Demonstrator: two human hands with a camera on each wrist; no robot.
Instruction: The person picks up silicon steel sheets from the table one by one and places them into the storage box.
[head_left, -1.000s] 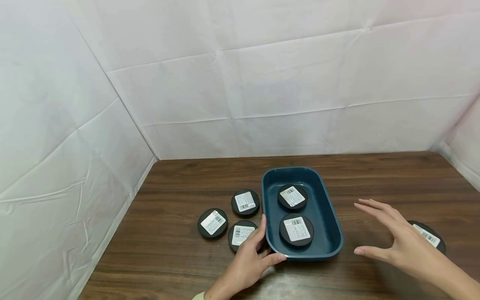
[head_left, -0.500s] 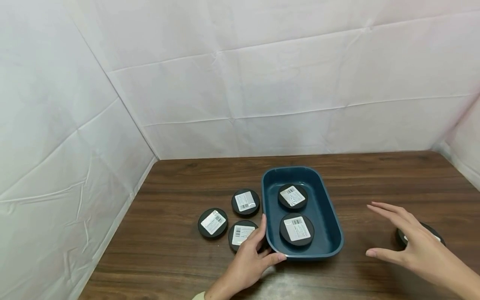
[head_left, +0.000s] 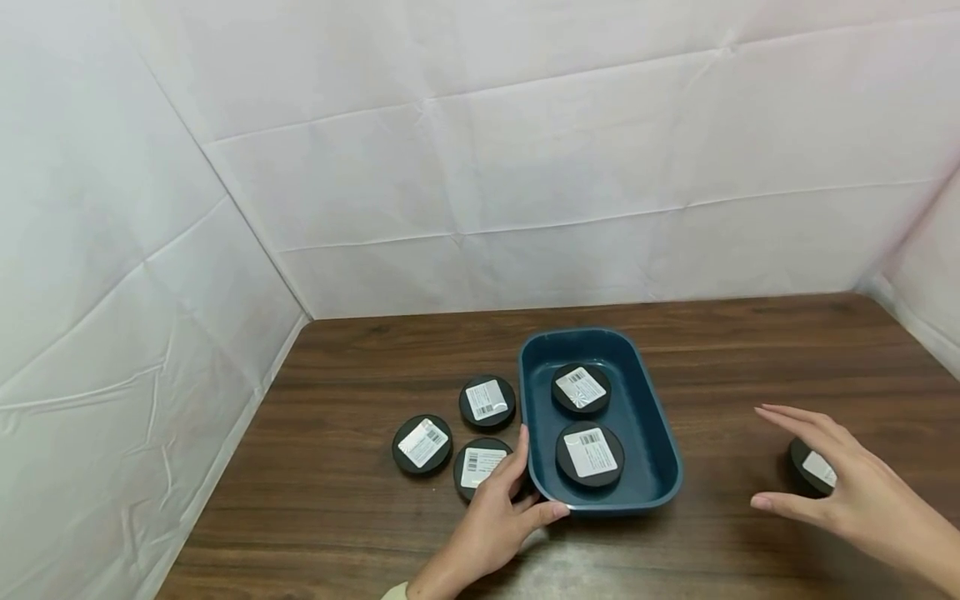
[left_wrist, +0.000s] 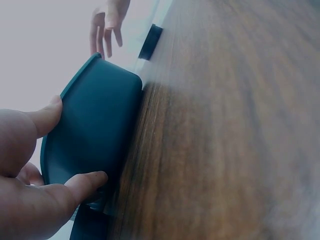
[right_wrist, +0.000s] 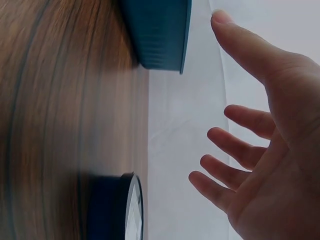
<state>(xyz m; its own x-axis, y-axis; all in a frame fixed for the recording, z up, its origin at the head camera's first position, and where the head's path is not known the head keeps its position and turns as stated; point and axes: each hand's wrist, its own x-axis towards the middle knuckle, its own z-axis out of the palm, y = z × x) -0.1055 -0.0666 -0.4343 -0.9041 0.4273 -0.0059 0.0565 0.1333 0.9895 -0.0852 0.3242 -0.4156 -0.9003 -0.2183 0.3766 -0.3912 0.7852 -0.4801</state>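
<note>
My left hand (head_left: 487, 529) holds the near left corner of a blue rectangular tray (head_left: 647, 433), thumb on the near rim and fingers along the left side. Inside the tray lie two flat black round containers with white barcode labels, a far one (head_left: 581, 389) and a near one (head_left: 590, 454). At the right, my right hand (head_left: 855, 483) hovers with fingers spread, holding nothing. Partly behind it, another black round container (head_left: 817, 468) lies on the table; the right wrist view shows this container (right_wrist: 115, 210) apart from the fingers.
Left of the tray, three more black round containers lie on the brown wooden table (head_left: 337, 517): a leftmost one (head_left: 422, 446), a back one (head_left: 487, 402) and a front one (head_left: 478, 468) partly behind my left hand. White cloth walls (head_left: 555, 183) stand behind and at both sides.
My right hand has moved to the right, over the black round container there, and now covers a different part of it. The left hand stays on the tray; the head view shifts slightly.
</note>
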